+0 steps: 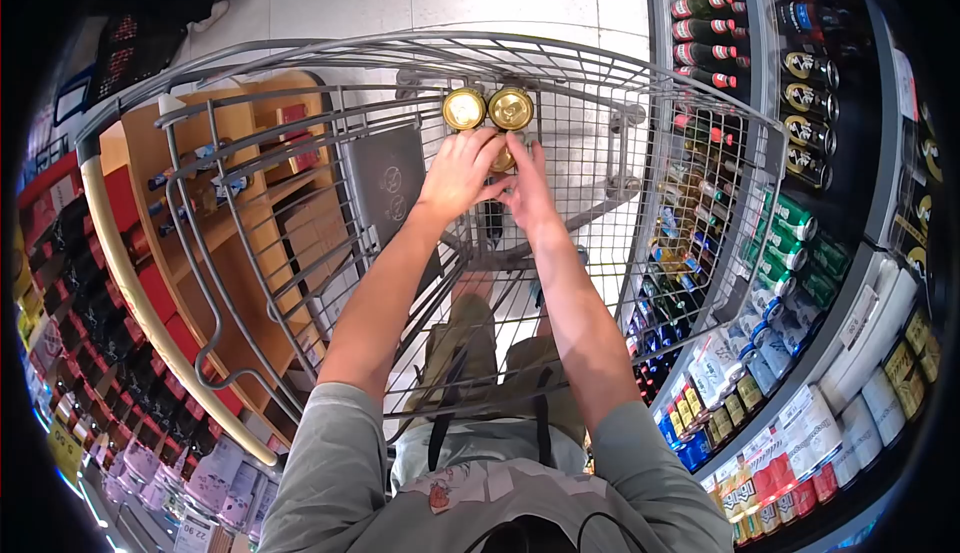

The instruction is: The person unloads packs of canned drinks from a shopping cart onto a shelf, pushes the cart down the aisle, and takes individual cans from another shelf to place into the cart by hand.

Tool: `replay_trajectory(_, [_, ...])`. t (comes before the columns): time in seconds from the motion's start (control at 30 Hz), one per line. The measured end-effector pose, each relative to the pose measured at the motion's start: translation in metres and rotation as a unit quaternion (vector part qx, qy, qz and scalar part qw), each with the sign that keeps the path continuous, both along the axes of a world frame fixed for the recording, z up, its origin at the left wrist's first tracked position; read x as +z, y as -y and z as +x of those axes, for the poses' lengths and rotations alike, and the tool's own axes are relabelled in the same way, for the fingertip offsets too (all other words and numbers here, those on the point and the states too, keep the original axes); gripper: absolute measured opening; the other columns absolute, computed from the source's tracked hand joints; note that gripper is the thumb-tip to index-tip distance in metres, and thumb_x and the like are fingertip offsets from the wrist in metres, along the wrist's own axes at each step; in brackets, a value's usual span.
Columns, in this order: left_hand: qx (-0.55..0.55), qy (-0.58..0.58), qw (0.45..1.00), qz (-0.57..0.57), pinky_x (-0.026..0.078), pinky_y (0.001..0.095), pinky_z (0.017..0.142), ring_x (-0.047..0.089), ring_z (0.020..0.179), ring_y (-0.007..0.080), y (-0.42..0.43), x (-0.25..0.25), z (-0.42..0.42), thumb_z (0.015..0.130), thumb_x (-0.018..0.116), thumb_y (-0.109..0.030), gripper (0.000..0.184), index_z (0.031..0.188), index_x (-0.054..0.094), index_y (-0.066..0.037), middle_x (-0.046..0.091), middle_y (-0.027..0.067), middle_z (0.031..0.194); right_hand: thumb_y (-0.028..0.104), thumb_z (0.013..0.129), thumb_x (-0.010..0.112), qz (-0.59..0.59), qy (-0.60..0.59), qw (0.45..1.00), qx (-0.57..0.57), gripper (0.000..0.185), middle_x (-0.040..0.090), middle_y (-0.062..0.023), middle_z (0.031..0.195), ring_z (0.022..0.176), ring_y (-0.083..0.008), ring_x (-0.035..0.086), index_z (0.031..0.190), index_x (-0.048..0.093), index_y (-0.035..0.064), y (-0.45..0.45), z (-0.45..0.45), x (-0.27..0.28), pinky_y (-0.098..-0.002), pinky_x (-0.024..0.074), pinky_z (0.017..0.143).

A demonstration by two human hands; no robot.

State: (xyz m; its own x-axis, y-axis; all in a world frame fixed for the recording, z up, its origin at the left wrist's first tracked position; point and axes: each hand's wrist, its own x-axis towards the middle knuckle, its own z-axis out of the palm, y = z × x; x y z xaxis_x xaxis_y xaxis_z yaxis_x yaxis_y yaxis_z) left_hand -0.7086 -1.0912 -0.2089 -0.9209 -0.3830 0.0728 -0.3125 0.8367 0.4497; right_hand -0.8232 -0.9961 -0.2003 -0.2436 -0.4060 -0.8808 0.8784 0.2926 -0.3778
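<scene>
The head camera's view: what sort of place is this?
Most likely a supermarket's drinks section. A wire shopping cart fills the middle of the view, rows of red-capped bottles and green cans line the picture's right side, and a price tag shows at the lower left.

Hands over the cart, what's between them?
In the head view, a partly hidden gold-topped can shows between the left hand and the right hand.
</scene>
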Motion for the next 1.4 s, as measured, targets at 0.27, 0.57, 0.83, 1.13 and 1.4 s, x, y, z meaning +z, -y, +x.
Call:
replay_trajectory(0.27, [-0.042, 0.107, 0.993, 0.001, 0.040, 0.0457, 0.103, 0.045, 0.127, 0.0302, 0.002, 0.022, 0.008, 0.068, 0.081, -0.013, 0.086, 0.145, 0.042, -0.013, 0.043, 0.0099, 0.143, 0.048, 0.097, 0.065, -0.023, -0.054, 0.998, 0.021, 0.089, 0.052, -0.0148, 0.136, 0.112, -0.0281, 0.060, 0.160, 0.016, 0.0121, -0.007, 0.011, -0.015, -0.0400, 0.0549, 0.085])
replay_trajectory(0.57, [0.055, 0.102, 0.991, -0.073, 0.043, 0.0453, 0.100, 0.053, 0.115, 0.0316, -0.008, 0.014, 0.023, 0.073, 0.073, -0.005, 0.056, 0.125, 0.054, -0.010, 0.055, 0.0104, 0.119, 0.042, 0.102, 0.058, -0.007, -0.210, 0.978, 0.018, 0.062, 0.055, -0.0115, 0.139, 0.113, -0.0191, 0.062, 0.151, 0.042, 0.0076, -0.002, 0.024, -0.010, -0.0316, 0.0629, 0.070])
replay_trajectory(0.83, [0.062, 0.006, 0.998, -0.029, 0.045, 0.0435, 0.098, 0.057, 0.114, 0.0292, -0.015, 0.010, 0.016, 0.075, 0.068, -0.007, 0.044, 0.118, 0.056, -0.009, 0.058, 0.0091, 0.121, 0.038, 0.107, 0.048, 0.002, -0.220, 0.975, 0.017, 0.051, 0.059, -0.0140, 0.134, 0.110, -0.0221, 0.065, 0.149, 0.047, 0.0087, -0.016, 0.015, -0.014, -0.0340, 0.0608, 0.079])
replay_trajectory(1.13, [0.065, -0.007, 0.998, -0.003, 0.046, 0.0446, 0.100, 0.057, 0.117, 0.0304, -0.007, 0.008, 0.008, 0.072, 0.076, -0.010, 0.051, 0.119, 0.055, -0.010, 0.058, 0.0095, 0.126, 0.037, 0.108, 0.045, 0.020, -0.256, 0.964, 0.075, 0.049, 0.058, -0.0157, 0.135, 0.110, -0.0227, 0.065, 0.148, 0.046, 0.0095, -0.015, 0.012, -0.009, -0.0342, 0.0614, 0.076])
replay_trajectory(1.4, [0.049, -0.010, 0.999, -0.015, 0.043, 0.0462, 0.104, 0.050, 0.127, 0.0317, -0.009, 0.013, 0.006, 0.075, 0.072, -0.007, 0.051, 0.123, 0.055, -0.011, 0.054, 0.0099, 0.133, 0.041, 0.106, 0.048, 0.056, -0.286, 0.952, 0.095, 0.059, 0.050, -0.0226, 0.142, 0.109, -0.0275, 0.064, 0.150, 0.036, 0.0036, -0.014, 0.015, -0.008, -0.0350, 0.0619, 0.069])
